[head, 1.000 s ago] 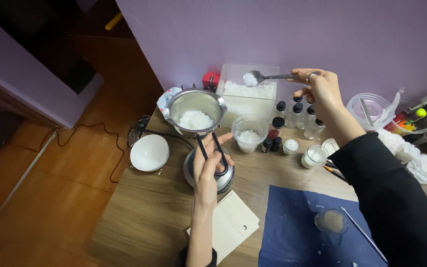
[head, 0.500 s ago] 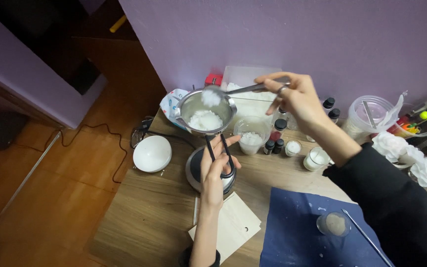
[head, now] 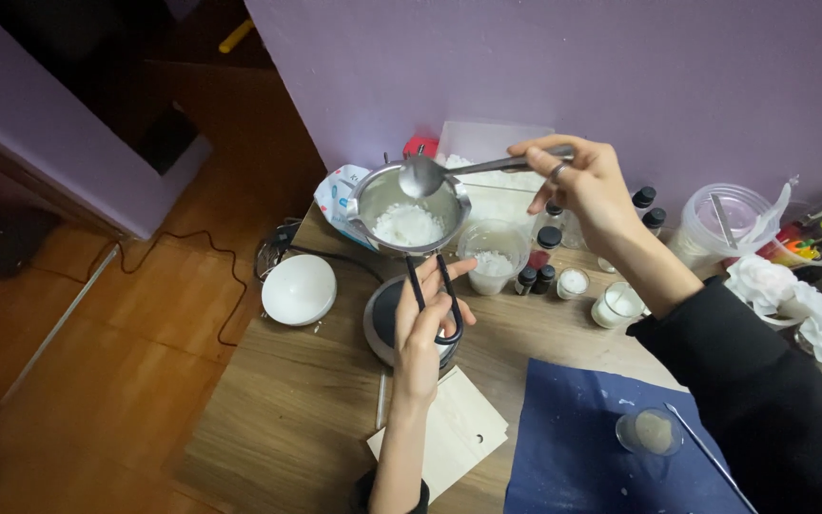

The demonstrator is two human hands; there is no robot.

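While the wooden table (head: 268,419) carries the whole arrangement, it stands against a purple wall (head: 544,67) above an orange-brown floor (head: 97,381). A dark blue mat (head: 573,447) lies on the table's near right part, with a small clear glass (head: 650,431) resting on it. A pale wooden board (head: 454,433) lies just left of the mat, partly under the left forearm.

Behind the board sits a round dark hotplate (head: 381,319), with a white domed lid (head: 299,289) just to its left. A metal melting pot (head: 409,209) is held above the far edge of the hotplate; it contains white flakes (head: 407,226). Its black loop handle (head: 435,300) runs back toward the person.

The left hand (head: 422,333) is closed around that handle, fingers wrapped and thumb on top, supporting the pot. The right hand (head: 587,186) pinches the stem of a metal spoon (head: 425,174) between thumb and fingers, the remaining fingers loosely curled. The spoon bowl sits over the pot's far rim, tilted toward the flakes; whether anything remains in it cannot be determined.

Just right of the pot stands a clear measuring cup (head: 493,255) holding more white flakes. Small dark-capped bottles (head: 537,276) cluster beside the cup, touching or nearly so. Two small white-filled jars (head: 616,305) stand near the right wrist. A clear plastic jug (head: 730,224) stands well apart at the far right, beside white crumpled tissue (head: 792,300).
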